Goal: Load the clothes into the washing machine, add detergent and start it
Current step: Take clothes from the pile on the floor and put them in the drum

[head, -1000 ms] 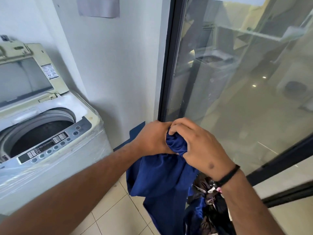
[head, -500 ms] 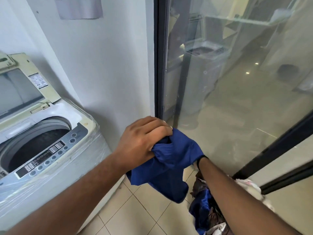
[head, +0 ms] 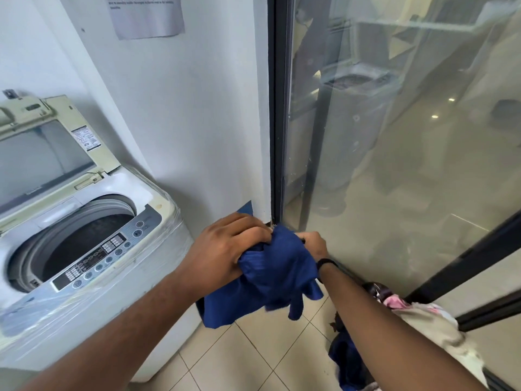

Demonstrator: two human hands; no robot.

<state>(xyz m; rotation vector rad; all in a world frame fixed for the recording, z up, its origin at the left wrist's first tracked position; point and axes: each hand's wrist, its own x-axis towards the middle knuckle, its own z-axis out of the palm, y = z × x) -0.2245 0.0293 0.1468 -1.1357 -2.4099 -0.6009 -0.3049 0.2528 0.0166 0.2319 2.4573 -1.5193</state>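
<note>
A dark blue garment (head: 270, 280) hangs bunched between both hands, just right of the washing machine. My left hand (head: 222, 249) grips its upper left part from above. My right hand (head: 313, 244), partly hidden behind the cloth, holds its right side. The white top-loading washing machine (head: 93, 300) stands at the left, wrapped in clear plastic, with its lid (head: 48, 153) raised and its dark drum (head: 84, 244) open. Its control panel (head: 107, 252) faces me. A pile of more clothes (head: 417, 323), pink, beige and blue, lies under my right forearm at the lower right.
A white wall with a paper notice (head: 146, 15) rises behind the machine. A black-framed glass door (head: 394, 165) fills the right side. Beige floor tiles (head: 253, 351) show between the machine and the clothes pile.
My right hand dropped below the garment, then came back up to hold its right side. The cloth is bunched tighter and sits a little closer to the machine.
</note>
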